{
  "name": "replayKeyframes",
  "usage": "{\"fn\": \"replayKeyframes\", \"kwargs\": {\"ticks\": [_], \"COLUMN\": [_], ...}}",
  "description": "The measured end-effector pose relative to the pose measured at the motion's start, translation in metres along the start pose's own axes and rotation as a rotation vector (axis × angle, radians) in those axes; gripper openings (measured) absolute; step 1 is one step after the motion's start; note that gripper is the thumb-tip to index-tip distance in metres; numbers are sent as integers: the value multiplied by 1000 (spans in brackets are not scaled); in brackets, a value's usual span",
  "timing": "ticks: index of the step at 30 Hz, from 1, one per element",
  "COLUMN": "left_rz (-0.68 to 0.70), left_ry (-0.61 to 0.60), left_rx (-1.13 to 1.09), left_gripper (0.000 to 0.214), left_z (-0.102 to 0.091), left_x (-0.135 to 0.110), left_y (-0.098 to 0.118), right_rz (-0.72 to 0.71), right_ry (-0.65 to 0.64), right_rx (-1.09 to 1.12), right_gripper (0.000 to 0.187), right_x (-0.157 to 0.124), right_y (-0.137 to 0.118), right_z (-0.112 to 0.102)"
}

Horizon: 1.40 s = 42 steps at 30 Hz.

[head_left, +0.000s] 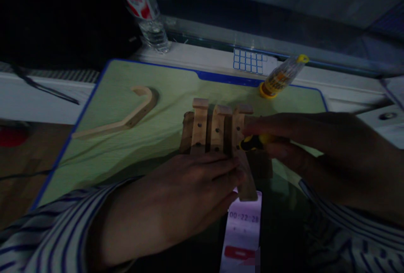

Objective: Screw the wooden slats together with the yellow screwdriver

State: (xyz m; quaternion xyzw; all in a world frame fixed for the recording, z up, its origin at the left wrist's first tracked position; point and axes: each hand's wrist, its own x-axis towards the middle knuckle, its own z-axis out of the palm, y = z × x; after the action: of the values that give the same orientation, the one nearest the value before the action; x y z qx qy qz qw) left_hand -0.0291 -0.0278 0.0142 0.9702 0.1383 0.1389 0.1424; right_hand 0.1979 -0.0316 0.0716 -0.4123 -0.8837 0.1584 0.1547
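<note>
A set of upright wooden slats with holes (217, 127) stands side by side on the green mat (132, 151). My left hand (189, 193) lies over the near ends of the slats, fingers closed against them. My right hand (303, 146) comes in from the right and pinches a small yellow-and-black screwdriver (254, 142) against the side of the rightmost slat. A loose curved wooden piece (126, 117) lies on the mat to the left, away from both hands.
A clear water bottle (145, 7) stands at the back left. A yellow-capped screwdriver bit case (280, 77) lies at the mat's back edge beside a blue grid card (249, 61). A phone showing a timer (243, 231) lies near me.
</note>
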Motion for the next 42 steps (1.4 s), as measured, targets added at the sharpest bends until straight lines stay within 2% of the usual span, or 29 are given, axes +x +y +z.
{"fn": "replayKeyframes", "kwargs": {"ticks": [12, 21, 26, 30, 34, 36, 39, 42], "left_rz": [-2, 18, -47, -47, -88, -61, 10, -23], "left_ry": [-22, -91, -43, -10, -16, -27, -28, -21], "left_rx": [54, 33, 27, 64, 41, 37, 58, 63], "left_gripper": [31, 37, 33, 36, 34, 33, 29, 29], "left_z": [4, 1, 5, 6, 2, 0, 0, 2], "left_x": [-2, 0, -1, -2, -1, -1, 0, 0], "left_y": [4, 0, 3, 6, 6, 4, 2, 1], "right_rz": [37, 76, 107, 125, 135, 132, 86, 31], "right_ry": [31, 50, 24, 41, 50, 45, 76, 109], "right_rx": [-4, -33, -21, -36, -40, -23, 21, 60], "right_gripper": [27, 22, 19, 12, 15, 16, 23, 28], "right_x": [0, 1, 1, 1, 2, 3, 4, 4], "right_y": [-2, 3, 1, 1, 1, 1, 2, 5], "right_z": [-1, -4, -5, -3, -1, 0, 2, 4]}}
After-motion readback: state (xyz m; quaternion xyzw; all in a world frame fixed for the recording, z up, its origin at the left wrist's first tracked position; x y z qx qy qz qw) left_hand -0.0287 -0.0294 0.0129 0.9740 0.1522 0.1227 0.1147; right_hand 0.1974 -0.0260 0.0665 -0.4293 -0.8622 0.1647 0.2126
